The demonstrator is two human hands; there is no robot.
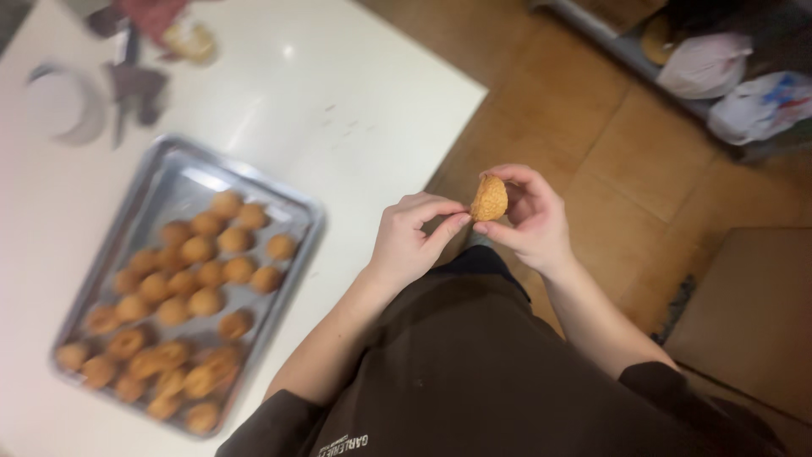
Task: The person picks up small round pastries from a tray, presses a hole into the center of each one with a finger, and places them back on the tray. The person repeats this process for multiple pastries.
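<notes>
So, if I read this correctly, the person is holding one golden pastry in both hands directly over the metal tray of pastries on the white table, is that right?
Not quite: the head view shows the left hand and right hand holding the golden pastry over the brown tiled floor, off to the side of the metal tray, not over it. The tray of pastries does sit on the white table.

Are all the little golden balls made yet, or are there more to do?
Lots look done: the metal tray on the white table holds many golden dough balls, with bare space only at its far end. One piece of dough is in hand now, pinched between the left hand and right hand. How much dough is left cannot be seen.
</notes>
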